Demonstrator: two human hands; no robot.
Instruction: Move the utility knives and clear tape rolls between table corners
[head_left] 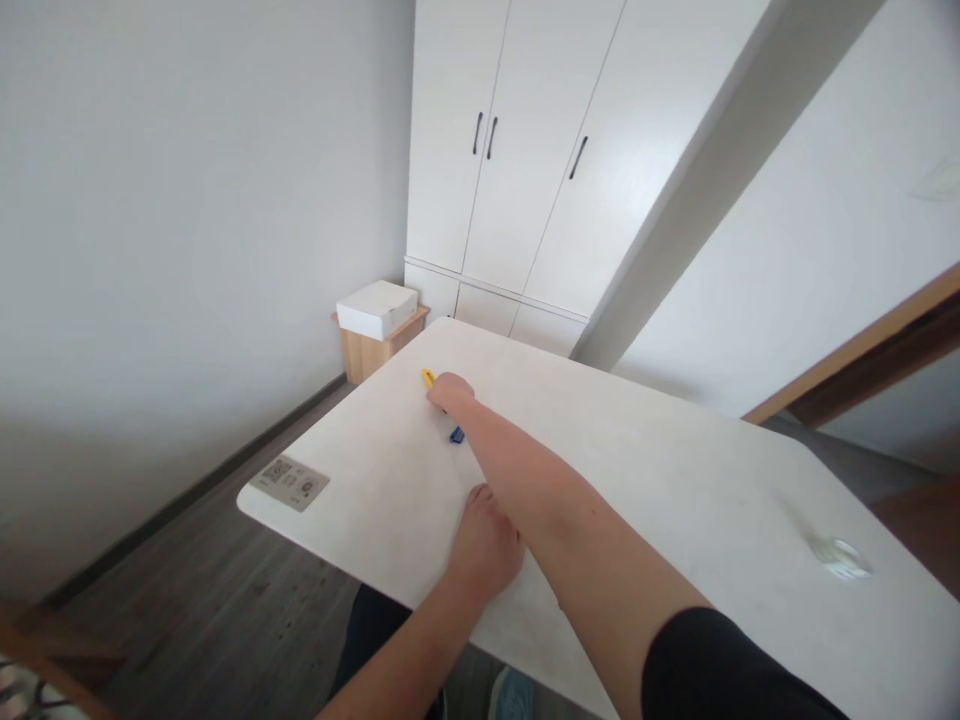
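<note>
In the head view, the person's right hand [450,390] is stretched far out across the white tabletop [675,470], toward its far left corner, with the forearm running diagonally back to a black sleeve [720,670] at the bottom edge of the picture. This hand lies over a small yellow-and-blue tool [454,433]: the yellow tip shows just beyond the knuckles on the far side, and the blue end shows beside the wrist on the near side, both resting on the tabletop. The fingers curl down over the tool and touch it, but whether the grip is pinched on it or merely laid over it cannot be told, since the fingertips are hidden. The left hand [486,545] rests palm down near the tabletop's near edge, partly beneath the right forearm, its fingers loosely spread and flat on the surface, holding nothing. A grey label [289,483] is stuck at the tabletop's left corner. A small clear object [840,557], blurred, lies near the right edge, well apart from both hands. Beyond the tabletop stand a white wardrobe [525,150] with dark handles and a white box [376,308] on a low wooden stand [371,352] beside the wall.
</note>
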